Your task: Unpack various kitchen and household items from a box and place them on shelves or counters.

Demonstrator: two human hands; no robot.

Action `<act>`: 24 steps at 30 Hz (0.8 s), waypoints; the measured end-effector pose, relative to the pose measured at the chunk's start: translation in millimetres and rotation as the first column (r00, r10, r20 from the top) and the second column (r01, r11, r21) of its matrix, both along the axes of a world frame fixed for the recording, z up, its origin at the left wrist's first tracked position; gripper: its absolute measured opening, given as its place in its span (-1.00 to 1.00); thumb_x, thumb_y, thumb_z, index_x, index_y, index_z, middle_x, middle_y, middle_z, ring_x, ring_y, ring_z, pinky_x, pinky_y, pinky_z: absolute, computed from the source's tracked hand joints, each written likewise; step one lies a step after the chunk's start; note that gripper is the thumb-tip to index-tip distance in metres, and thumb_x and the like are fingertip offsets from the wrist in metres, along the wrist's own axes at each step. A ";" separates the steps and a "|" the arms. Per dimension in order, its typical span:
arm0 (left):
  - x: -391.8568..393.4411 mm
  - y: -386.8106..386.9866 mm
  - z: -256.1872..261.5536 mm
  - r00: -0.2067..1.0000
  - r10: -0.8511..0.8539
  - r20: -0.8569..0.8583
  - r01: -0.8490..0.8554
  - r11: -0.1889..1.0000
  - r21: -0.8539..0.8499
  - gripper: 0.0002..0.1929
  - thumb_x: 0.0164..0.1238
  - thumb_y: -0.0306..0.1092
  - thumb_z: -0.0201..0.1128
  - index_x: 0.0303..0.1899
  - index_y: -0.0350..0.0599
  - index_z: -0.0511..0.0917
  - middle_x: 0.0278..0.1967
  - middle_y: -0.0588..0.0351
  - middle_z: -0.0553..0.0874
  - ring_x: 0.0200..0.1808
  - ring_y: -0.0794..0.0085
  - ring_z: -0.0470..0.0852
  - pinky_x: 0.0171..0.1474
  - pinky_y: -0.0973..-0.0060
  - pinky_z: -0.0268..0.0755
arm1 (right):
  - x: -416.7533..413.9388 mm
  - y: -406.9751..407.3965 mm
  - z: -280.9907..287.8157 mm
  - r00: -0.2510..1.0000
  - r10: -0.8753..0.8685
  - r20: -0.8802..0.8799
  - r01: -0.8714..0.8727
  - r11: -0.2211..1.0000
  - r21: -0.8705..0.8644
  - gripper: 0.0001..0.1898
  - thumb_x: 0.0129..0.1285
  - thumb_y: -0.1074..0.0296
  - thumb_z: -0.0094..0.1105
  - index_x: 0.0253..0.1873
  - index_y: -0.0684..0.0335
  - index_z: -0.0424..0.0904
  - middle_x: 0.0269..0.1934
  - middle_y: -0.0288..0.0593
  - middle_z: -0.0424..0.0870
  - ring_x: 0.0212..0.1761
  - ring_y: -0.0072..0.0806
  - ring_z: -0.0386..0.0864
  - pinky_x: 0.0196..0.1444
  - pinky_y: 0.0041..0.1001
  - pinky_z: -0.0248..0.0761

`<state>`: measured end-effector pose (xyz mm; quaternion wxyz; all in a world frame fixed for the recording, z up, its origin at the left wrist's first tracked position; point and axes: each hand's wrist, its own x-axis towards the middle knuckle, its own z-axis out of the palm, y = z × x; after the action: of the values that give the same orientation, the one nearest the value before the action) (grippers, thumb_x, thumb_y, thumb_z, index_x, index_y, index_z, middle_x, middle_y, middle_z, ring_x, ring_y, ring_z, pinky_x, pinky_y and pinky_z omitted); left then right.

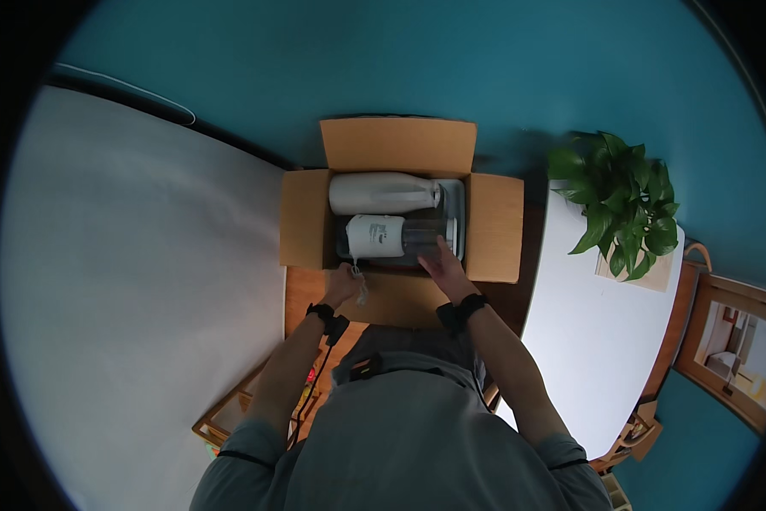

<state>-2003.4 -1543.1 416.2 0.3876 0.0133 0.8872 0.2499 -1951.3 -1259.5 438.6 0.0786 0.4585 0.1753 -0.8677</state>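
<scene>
An opened cardboard box (496, 228) stands before me. In it, a white vacuum jug (380, 193) lies on its side. Nearer to me lies a small white appliance, seemingly a portable blender (376, 236), with a clear cylindrical cup (423, 237) towards the right and a white end. A bundled white cord (360, 284) hangs from its left end over the box's near edge. My left hand (341, 284) pinches this cord. At the cup's right end is my right hand (448, 271), fingers apart, overlapping the cup's near side; whether they touch it is unclear.
Under both items in the box is a grey tray or container (461, 211). A large light-grey surface (146, 255) is at left. On the right, a white table (581, 332) bears a leafy green plant (619, 198). A teal wall (389, 64) rises behind the box.
</scene>
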 end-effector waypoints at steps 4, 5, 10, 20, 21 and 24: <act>-3.8 26.1 19.3 0.964 0.194 0.182 -0.212 0.974 0.085 -0.45 0.08 -0.30 0.35 0.09 -0.30 0.36 -0.11 -0.23 0.63 -0.09 0.13 0.68 -0.08 0.31 0.54 | -4.9 10.4 6.4 0.995 0.099 0.004 -0.099 0.994 0.041 -0.65 0.38 0.18 0.17 0.05 0.34 0.43 -0.08 -0.02 0.58 -0.02 -0.23 0.57 0.04 -0.35 0.57; -7.1 36.8 25.1 0.972 0.171 0.161 -0.172 0.985 -0.006 -0.45 0.08 -0.34 0.33 0.10 -0.29 0.34 -0.11 -0.22 0.63 -0.11 0.18 0.68 -0.11 0.36 0.55 | -1.5 17.3 4.3 0.991 0.131 0.022 -0.132 0.989 0.070 -0.67 0.36 0.19 0.18 0.04 0.32 0.45 -0.10 -0.06 0.60 -0.07 -0.26 0.60 0.05 -0.35 0.57; 0.0 -12.1 -30.4 0.915 0.204 0.347 -0.316 0.899 0.304 -0.47 0.16 -0.38 0.35 0.10 -0.40 0.32 -0.07 -0.21 0.62 -0.14 0.26 0.68 -0.11 0.47 0.55 | 21.6 53.5 13.8 0.962 0.269 0.050 -0.273 0.936 0.220 -0.71 0.35 0.27 0.19 0.02 0.34 0.44 -0.14 -0.03 0.58 -0.07 -0.26 0.60 0.02 -0.35 0.56; 3.0 3.5 -24.5 0.890 0.454 0.035 -0.446 0.885 -0.135 -0.10 -0.03 0.12 0.49 0.18 -0.35 0.26 0.05 -0.25 0.50 0.14 -0.02 0.50 0.26 0.17 0.36 | 109.3 150.2 -39.8 0.854 -0.016 0.519 -0.378 0.667 0.642 -0.73 0.30 0.26 0.20 0.01 0.26 0.53 -0.24 -0.16 0.65 -0.21 -0.38 0.65 -0.18 -0.45 0.58; 4.3 11.0 -14.8 0.892 0.451 0.039 -0.442 0.886 -0.136 -0.10 -0.03 0.12 0.49 0.18 -0.35 0.26 0.05 -0.25 0.50 0.14 -0.02 0.50 0.26 0.17 0.36 | 116.3 153.2 -45.1 0.801 0.008 0.598 -0.520 0.505 0.689 -0.67 0.27 0.22 0.24 0.05 0.25 0.52 -0.21 -0.16 0.67 -0.18 -0.33 0.66 -0.13 -0.40 0.58; 10.5 11.7 3.1 0.863 0.463 -0.204 -0.504 0.747 -0.434 0.14 -0.27 0.31 0.52 0.26 -0.34 0.17 0.13 -0.30 0.44 0.25 -0.11 0.40 0.33 0.16 0.26 | 115.1 148.8 -38.7 0.701 -0.026 0.713 -0.710 0.061 0.701 -0.51 0.20 0.12 0.30 0.17 0.23 0.47 -0.03 -0.07 0.65 0.02 -0.22 0.61 0.06 -0.31 0.50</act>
<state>-1993.0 -1531.4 419.3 0.2634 -0.3012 0.9090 0.1167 -1836.1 -1110.8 400.0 0.0341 0.5626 0.7634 -0.3155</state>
